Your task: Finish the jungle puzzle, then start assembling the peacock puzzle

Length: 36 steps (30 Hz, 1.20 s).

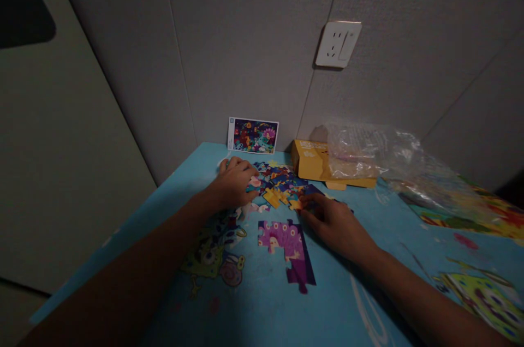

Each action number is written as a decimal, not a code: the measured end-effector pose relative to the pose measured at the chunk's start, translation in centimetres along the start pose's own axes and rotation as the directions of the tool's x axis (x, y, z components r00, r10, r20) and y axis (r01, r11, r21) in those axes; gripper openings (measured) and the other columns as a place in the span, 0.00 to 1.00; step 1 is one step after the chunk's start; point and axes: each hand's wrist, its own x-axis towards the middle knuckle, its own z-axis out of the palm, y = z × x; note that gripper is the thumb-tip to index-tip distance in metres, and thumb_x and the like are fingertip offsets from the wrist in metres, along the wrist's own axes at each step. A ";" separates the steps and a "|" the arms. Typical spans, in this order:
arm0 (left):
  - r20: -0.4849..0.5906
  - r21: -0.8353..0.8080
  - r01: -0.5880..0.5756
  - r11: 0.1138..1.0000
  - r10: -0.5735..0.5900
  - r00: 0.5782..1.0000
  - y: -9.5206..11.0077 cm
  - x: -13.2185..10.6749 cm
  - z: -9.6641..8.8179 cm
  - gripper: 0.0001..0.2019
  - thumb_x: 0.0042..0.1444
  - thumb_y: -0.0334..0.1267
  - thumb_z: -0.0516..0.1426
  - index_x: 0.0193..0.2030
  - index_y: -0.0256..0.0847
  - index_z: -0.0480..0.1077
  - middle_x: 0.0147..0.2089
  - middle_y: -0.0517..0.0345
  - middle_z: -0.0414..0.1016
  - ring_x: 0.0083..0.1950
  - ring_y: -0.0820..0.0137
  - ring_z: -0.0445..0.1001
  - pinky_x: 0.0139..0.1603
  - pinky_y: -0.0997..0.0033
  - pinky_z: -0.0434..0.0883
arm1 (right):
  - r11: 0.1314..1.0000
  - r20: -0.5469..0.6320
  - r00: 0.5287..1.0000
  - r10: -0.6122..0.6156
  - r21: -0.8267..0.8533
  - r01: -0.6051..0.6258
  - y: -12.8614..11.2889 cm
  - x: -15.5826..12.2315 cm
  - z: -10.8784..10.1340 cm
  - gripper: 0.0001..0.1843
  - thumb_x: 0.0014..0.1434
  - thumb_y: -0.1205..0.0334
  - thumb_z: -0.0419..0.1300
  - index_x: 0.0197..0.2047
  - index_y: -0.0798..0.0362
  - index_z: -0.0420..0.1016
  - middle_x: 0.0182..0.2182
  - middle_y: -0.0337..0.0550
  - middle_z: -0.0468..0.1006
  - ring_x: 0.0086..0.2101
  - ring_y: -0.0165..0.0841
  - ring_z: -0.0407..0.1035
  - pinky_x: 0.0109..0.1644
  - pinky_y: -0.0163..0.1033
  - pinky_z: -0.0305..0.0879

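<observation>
My left hand point(235, 180) rests at the left side of a loose pile of puzzle pieces point(282, 178), its fingers bent and apart. Nothing shows in its grasp, though its palm side is hidden. At the pile's right edge is my right hand point(327, 221), thumb and forefinger curved with a gap between them, close to yellow and dark blue pieces. A joined section of puzzle point(292, 246), pink and purple with a dark border, lies nearer me between both forearms. Behind the pile, a small printed picture card point(254, 136) leans on the wall.
An opened yellow box point(313, 161) stands at the back against the wall, with a clear plastic bag point(374, 150) over it. Farther right, a colourful printed sheet point(450, 216) lies partly under plastic. The blue cartoon-printed tablecloth point(262, 303) covers the surface. A wall socket point(338, 44) is above.
</observation>
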 end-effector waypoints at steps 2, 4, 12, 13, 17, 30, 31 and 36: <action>-0.043 -0.026 -0.009 1.000 0.008 0.999 0.0 0.2 0.1 0.14 0.56 0.41 0.57 0.48 0.41 0.73 0.50 0.51 0.75 0.54 0.55 0.64 0.57 0.49 0.56 | 1.000 -0.007 1.000 -0.005 0.007 0.005 0.1 0.0 0.1 0.17 0.59 0.57 0.54 0.48 0.54 0.75 0.31 0.47 0.80 0.31 0.39 0.73 0.32 0.40 0.60; -0.069 -0.058 -0.010 0.998 0.006 0.998 0.0 0.4 0.2 0.12 0.59 0.35 0.54 0.47 0.42 0.74 0.47 0.53 0.77 0.52 0.58 0.65 0.56 0.52 0.58 | 1.000 -0.014 1.000 -0.024 0.020 0.024 0.1 -0.1 0.1 0.16 0.60 0.58 0.53 0.47 0.54 0.75 0.30 0.46 0.80 0.30 0.38 0.73 0.32 0.39 0.60; 0.083 0.073 0.080 0.994 -0.086 0.993 0.0 -0.1 0.0 0.23 0.53 0.52 0.59 0.50 0.41 0.73 0.52 0.44 0.71 0.57 0.49 0.62 0.56 0.45 0.58 | 0.999 -0.003 0.999 -0.042 0.028 0.042 -0.1 -0.2 0.1 0.17 0.59 0.57 0.54 0.47 0.54 0.76 0.29 0.46 0.81 0.28 0.38 0.73 0.30 0.39 0.60; 0.110 0.076 0.079 0.994 -0.088 0.990 -0.1 -0.2 0.0 0.23 0.53 0.52 0.59 0.50 0.41 0.73 0.53 0.44 0.71 0.58 0.49 0.61 0.57 0.44 0.58 | 0.999 -0.003 0.999 -0.038 0.024 0.038 0.0 -0.2 0.1 0.17 0.59 0.57 0.54 0.47 0.54 0.76 0.30 0.46 0.81 0.29 0.39 0.73 0.31 0.40 0.60; 0.128 0.028 0.043 0.999 -0.047 0.991 -0.3 -0.2 0.2 0.18 0.53 0.48 0.60 0.49 0.44 0.73 0.52 0.48 0.71 0.57 0.50 0.62 0.56 0.46 0.58 | 0.999 -0.009 0.999 -0.041 0.024 0.041 0.1 -0.1 0.2 0.18 0.59 0.56 0.53 0.47 0.54 0.76 0.33 0.47 0.81 0.31 0.39 0.74 0.32 0.41 0.62; -0.169 -0.276 -0.209 0.938 0.166 0.971 2.2 0.3 0.1 0.10 0.61 0.37 0.56 0.48 0.38 0.71 0.43 0.49 0.75 0.46 0.63 0.71 0.51 0.61 0.68 | 0.968 -0.041 0.993 -0.111 0.222 0.118 -0.5 -0.5 0.2 0.26 0.58 0.57 0.56 0.59 0.55 0.65 0.28 0.40 0.78 0.24 0.33 0.68 0.29 0.37 0.60; -0.192 -0.331 -0.252 0.909 0.196 0.961 2.8 0.1 0.1 0.11 0.60 0.37 0.57 0.48 0.37 0.70 0.44 0.49 0.75 0.47 0.64 0.72 0.51 0.63 0.68 | 0.954 -0.050 0.988 -0.144 0.258 0.153 -0.6 -0.7 0.1 0.29 0.58 0.57 0.58 0.62 0.55 0.62 0.30 0.41 0.78 0.25 0.32 0.69 0.30 0.37 0.61; -0.155 -0.610 -0.254 0.750 0.202 0.967 5.5 -0.7 0.5 0.11 0.61 0.34 0.56 0.49 0.40 0.63 0.39 0.56 0.78 0.45 0.68 0.76 0.50 0.67 0.70 | 0.913 -0.046 0.955 -0.294 0.282 0.295 -1.2 -1.1 -0.1 0.35 0.56 0.60 0.62 0.65 0.50 0.57 0.40 0.44 0.78 0.30 0.32 0.70 0.33 0.37 0.62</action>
